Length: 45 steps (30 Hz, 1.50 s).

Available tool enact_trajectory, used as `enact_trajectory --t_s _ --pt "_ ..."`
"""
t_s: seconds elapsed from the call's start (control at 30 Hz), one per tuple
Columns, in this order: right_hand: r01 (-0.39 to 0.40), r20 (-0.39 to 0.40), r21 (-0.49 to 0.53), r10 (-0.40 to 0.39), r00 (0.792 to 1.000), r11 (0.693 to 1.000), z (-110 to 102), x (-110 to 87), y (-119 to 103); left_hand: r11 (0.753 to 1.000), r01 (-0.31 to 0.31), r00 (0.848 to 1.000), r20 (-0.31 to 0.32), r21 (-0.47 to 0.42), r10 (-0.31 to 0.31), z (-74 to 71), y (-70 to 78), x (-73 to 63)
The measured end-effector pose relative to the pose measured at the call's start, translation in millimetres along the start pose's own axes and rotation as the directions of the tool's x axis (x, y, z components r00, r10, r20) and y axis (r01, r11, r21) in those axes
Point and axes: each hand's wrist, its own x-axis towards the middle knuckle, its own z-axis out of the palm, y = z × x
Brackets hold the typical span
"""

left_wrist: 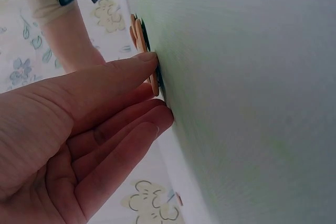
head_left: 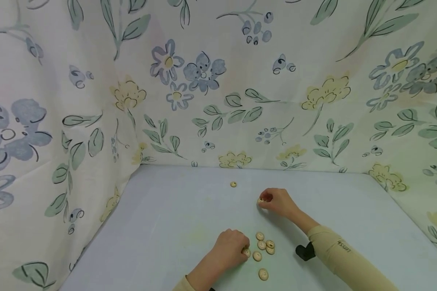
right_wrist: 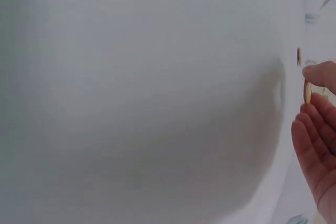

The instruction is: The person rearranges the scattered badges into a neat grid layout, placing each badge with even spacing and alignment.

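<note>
A table (head_left: 160,210) spreads before the person, with a hanging cloth (head_left: 218,135) behind it and along its left and right sides. The far button (head_left: 233,184) lies alone towards the back edge. Nearer and to its right is the right hand (head_left: 278,203), a second button (head_left: 260,201) between its thumb and fingers. Nearer still, to the left, the left hand (head_left: 230,248) has a third button (head_left: 247,252) at its fingertips. A single button (head_left: 257,256) lies just right of that; behind and right sits a group of four (head_left: 261,245), two overlapping. The front button (head_left: 263,274) lies nearest the person.
</note>
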Motion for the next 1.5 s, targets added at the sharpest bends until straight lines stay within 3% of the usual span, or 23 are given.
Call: enact_trajectory --t_s 0.33,0.7,1.5 --pt "-0.068 -0.03 -0.016 0.068 0.997 0.998 9 29.7 8 1.0 -0.001 1.0 0.007 0.004 0.001 0.9 0.0 -0.3" --pt "-0.166 -0.028 -0.023 0.165 0.986 0.986 10 51.5 11 1.0 -0.017 0.999 -0.042 0.023 0.018 4.6 -0.7 -0.6" --pt "-0.184 -0.06 -0.055 0.181 0.982 0.981 23 68.4 10 1.0 -0.007 1.0 -0.01 0.009 0.007 3.3 -1.1 -0.2"
